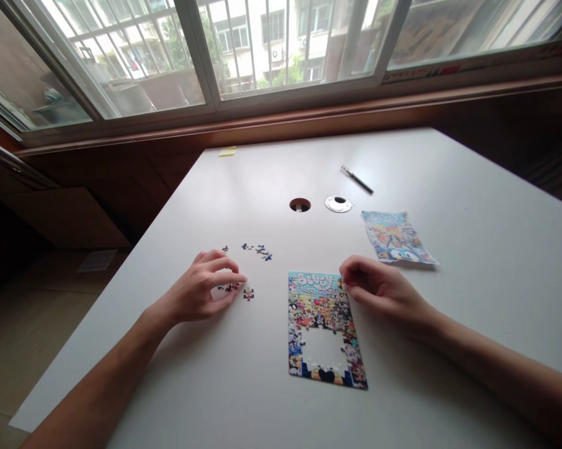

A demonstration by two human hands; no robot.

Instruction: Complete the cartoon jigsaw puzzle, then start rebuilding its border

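On the white table [449,187], near its front edge, lies our jigsaw puzzle [325,330], a gap open in its lower middle. Our right hand [378,288] rests at its top right corner, fingers curled together. Our left hand [203,287] pinches at loose pieces [247,293] left of the puzzle. Beyond sit a reference picture [395,237] and a pen [356,179].

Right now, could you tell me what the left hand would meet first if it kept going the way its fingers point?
Probably the loose puzzle piece just beyond the left hand, whose fingertips point right over small pieces. Past it lies the puzzle. Depth is hard to judge.
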